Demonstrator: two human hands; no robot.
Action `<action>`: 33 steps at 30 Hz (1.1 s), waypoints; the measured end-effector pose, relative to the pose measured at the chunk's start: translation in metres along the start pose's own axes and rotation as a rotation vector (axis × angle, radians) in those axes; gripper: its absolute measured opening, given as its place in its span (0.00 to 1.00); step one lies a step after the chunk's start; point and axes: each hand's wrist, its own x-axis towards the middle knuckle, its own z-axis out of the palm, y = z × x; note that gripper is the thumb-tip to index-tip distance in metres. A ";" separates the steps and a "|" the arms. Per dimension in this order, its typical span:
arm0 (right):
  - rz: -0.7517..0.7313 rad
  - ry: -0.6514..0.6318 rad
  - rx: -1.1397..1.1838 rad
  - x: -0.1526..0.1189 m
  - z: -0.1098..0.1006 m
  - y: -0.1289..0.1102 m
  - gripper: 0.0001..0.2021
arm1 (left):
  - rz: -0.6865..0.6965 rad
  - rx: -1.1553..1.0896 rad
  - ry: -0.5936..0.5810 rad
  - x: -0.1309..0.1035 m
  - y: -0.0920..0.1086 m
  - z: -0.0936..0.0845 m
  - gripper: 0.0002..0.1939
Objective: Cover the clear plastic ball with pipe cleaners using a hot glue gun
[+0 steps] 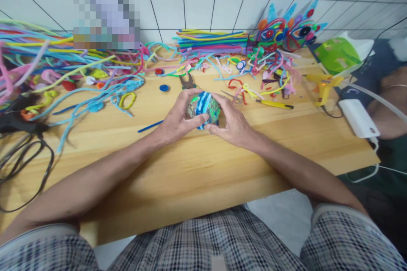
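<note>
A round object (pixel 203 105) wrapped with blue and light blue strips, green and greyish at its sides, is held between both hands over the wooden table (pixel 190 169). My left hand (pixel 179 118) curls round its left side, thumb across the front. My right hand (pixel 233 120) curls round the right side, its thumb near the lower front. Just behind the hands lie dark-handled pliers (pixel 187 81). A blue disc (pixel 164 88) is to the left of them, and a blue stick (pixel 150 126) lies beside my left hand.
Coloured pipe cleaners (pixel 213 42) line the wall. A yellow cutter (pixel 275 104), small scissors (pixel 233 96), a yellow glue gun (pixel 324 87) and a white power bank (pixel 359 118) sit right. Black cables (pixel 47 165) lie left. Another person's arm (pixel 392 106) shows far right.
</note>
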 end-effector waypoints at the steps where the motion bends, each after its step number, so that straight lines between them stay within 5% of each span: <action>1: 0.001 0.005 -0.003 0.000 0.001 0.000 0.44 | 0.004 -0.001 -0.001 0.000 0.000 0.000 0.39; 33: -0.100 0.108 0.055 0.002 0.004 0.004 0.36 | 0.038 -0.065 0.012 -0.004 0.002 0.006 0.39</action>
